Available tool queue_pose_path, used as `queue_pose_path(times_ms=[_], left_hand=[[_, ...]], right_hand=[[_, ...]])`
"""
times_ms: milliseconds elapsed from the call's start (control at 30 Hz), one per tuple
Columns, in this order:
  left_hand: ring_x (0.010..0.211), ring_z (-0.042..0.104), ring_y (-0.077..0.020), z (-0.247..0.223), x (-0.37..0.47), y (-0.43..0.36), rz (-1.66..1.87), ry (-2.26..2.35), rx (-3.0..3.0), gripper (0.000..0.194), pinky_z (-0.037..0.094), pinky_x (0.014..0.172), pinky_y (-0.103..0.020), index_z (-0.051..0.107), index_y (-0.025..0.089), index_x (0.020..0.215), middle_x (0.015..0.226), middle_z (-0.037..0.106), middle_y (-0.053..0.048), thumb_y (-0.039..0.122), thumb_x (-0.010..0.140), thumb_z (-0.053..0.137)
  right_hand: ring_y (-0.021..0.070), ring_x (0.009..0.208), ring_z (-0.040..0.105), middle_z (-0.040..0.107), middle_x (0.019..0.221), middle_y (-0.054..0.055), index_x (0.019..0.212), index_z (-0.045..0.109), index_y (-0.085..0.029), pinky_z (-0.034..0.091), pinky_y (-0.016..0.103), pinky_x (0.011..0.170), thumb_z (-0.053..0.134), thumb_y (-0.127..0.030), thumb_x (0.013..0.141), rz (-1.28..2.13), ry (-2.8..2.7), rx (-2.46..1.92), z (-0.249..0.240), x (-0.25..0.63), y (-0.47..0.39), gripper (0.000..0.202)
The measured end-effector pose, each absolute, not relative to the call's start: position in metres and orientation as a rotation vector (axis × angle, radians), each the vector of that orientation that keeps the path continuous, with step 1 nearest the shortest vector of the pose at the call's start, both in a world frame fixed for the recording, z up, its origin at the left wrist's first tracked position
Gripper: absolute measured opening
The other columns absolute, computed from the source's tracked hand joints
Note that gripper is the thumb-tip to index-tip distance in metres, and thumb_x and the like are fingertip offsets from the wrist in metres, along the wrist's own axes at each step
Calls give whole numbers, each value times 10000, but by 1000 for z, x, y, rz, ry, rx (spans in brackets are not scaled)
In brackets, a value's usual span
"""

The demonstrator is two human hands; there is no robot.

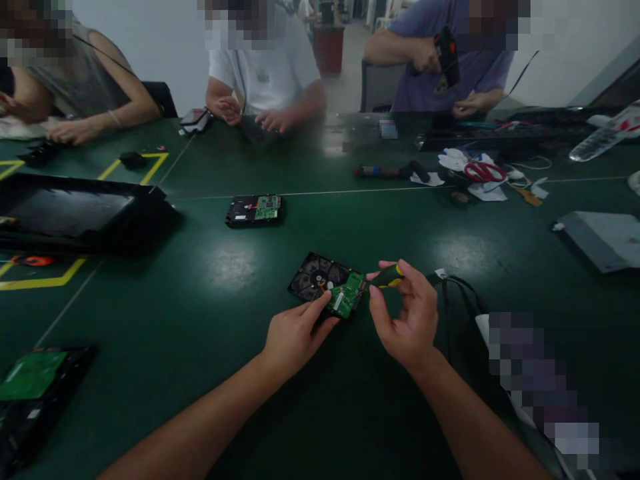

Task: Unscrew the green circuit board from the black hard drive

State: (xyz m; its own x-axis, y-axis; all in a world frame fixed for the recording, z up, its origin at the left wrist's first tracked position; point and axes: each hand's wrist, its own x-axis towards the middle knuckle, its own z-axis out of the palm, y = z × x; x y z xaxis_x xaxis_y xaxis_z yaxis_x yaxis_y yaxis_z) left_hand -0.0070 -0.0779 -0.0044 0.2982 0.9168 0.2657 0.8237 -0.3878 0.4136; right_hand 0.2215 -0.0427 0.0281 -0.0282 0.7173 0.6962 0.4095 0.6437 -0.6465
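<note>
A black hard drive (315,270) with a green circuit board (349,297) lies on the dark green table in front of me. My left hand (300,333) grips the drive's near side, its thumb pressed on the board. Beside the drive's right end, my right hand (407,310) is closed around a screwdriver with a black and yellow handle (393,277). The tool points left toward the board's edge; I cannot tell whether its tip touches a screw.
Another hard drive (256,210) lies farther back, and a third (35,380) at the near left. A large black casing (85,213) is at the left. A grey metal box (603,240) stands at the right. Opposite, three people work; one holds a power drill (447,57).
</note>
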Motion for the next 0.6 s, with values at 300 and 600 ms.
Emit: queue_pose_path(times_ms=[300, 600], left_hand=[[694, 708, -173, -4, -5, -79, 665, 1622, 2378, 477, 525, 625, -268, 622, 205, 1425, 911, 773, -52, 492, 1050, 558], [790, 722, -190, -2, 1, -81, 624, 1722, 2413, 493, 526, 641, -271, 640, 223, 1410, 988, 747, -59, 541, 1044, 552]], right_hand=[[298, 1208, 696, 619, 1382, 118, 1566, 398, -336, 686, 518, 917, 699, -70, 896, 260, -1672, -955, 32, 226, -45, 781], [265, 1127, 724, 672, 1303, 101, 1484, 493, -313, 675, 461, 877, 679, -138, 942, 195, -1676, -994, 50, 230, -44, 599]])
